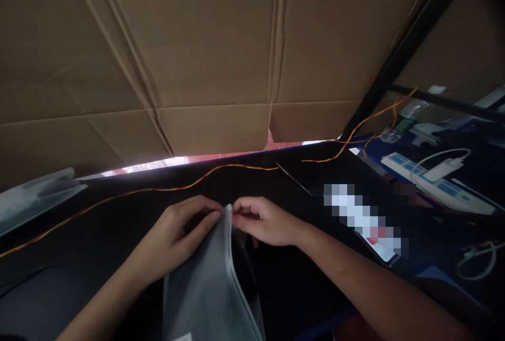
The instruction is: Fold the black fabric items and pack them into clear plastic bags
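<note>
A translucent grey zip bag [209, 288] stands between my hands over the dark table [98, 230], with something black showing inside its mouth. My left hand [179, 230] pinches the bag's top corner from the left. My right hand [264, 222] pinches the same top edge from the right, fingers closed on the zip strip. Both hands meet at the bag's upper tip.
A large brown cardboard sheet [197, 51] rises behind the table. A red-yellow twisted wire [165, 188] runs along the far edge. A thin black tool [294, 179] lies to the right. A white power strip [430, 180] with a plugged charger sits at the far right. Another clear bag [35, 196] lies at left.
</note>
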`<state>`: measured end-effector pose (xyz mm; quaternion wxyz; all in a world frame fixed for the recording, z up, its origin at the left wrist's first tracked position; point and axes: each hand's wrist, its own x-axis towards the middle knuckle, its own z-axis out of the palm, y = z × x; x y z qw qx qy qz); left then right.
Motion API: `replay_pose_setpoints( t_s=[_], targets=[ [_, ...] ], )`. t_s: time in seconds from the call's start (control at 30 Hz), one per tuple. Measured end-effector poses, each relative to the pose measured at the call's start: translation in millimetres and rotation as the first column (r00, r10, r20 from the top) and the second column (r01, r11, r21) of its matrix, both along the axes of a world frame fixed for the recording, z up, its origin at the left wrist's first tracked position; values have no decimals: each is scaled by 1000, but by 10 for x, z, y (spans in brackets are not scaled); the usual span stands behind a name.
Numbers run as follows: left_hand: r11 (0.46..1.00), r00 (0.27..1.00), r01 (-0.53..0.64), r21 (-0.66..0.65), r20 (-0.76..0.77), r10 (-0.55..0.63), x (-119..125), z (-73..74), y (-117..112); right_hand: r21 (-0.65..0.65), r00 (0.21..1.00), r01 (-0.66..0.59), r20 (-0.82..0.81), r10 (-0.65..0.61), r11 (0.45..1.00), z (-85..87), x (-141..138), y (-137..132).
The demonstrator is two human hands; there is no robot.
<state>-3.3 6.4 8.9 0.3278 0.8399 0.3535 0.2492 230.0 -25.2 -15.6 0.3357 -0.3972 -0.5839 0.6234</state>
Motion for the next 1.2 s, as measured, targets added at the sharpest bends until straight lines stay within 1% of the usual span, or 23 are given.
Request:
replay_pose_setpoints(
  t_s=[0.03,0.1,0.2,0.3,0.37,0.43,0.53,0.6,0.67,0.73,0.8,0.87,0.93,1.03,1.1,1.13,1.17,1.2],
  targets=[
    [999,1000,-11,-38,14,11,-5,1,8,-21,1000,5,-12,-6,1000,16,17,19],
    [996,998,-33,-81,42,37,-7,-2,10,-18,998,57,-30,-58,998,32,12,34],
    [993,999,-26,-116,32,30,10,-8,-16,48,990,137,-29,-136,989,25,-54,6],
    [990,999,-27,-140,28,32,41,-13,-58,93,989,148,-16,-147,985,16,-106,-25],
    [990,997,-48,-133,51,55,58,-19,-77,83,995,101,-10,-101,991,19,-111,-33],
    [990,991,-93,-110,83,102,60,-29,-75,66,1000,26,-1,-26,997,31,-101,-42],
    [975,969,-218,-49,109,222,30,-55,-14,37,995,-92,29,91,995,61,-76,-74],
    [956,951,-294,-7,103,293,-6,-75,53,-21,985,-156,66,157,987,90,-60,-100],
    [944,941,-330,22,86,327,-41,-92,118,-124,971,-209,95,221,970,121,-50,-117],
    [936,936,-348,45,74,344,-67,-102,160,-223,959,-242,92,267,944,146,-48,-124],
    [931,934,-356,84,60,352,-90,-100,175,-275,957,-254,69,283,927,166,-55,-131],
    [928,936,-351,121,25,351,-124,-85,176,-299,954,-261,69,293,918,191,-68,-154],
    [918,929,-366,152,-1,371,-180,-60,191,-326,932,-306,88,351,894,232,-82,-195],
    [891,902,-426,158,1,432,-284,-10,273,-361,891,-371,121,437,856,312,-83,-252],
    [896,905,-414,161,-33,424,-336,25,339,-373,863,-397,160,479,838,339,-58,-254],
    [903,912,-384,193,-73,404,-350,39,353,-367,850,-405,186,492,838,335,-37,-241],
    [899,910,-355,258,-125,395,-355,50,341,-336,842,-398,234,485,853,317,-13,-219],
    [880,893,-328,342,-192,407,-352,51,294,-266,845,-361,312,434,894,289,12,-191]
  ],
)
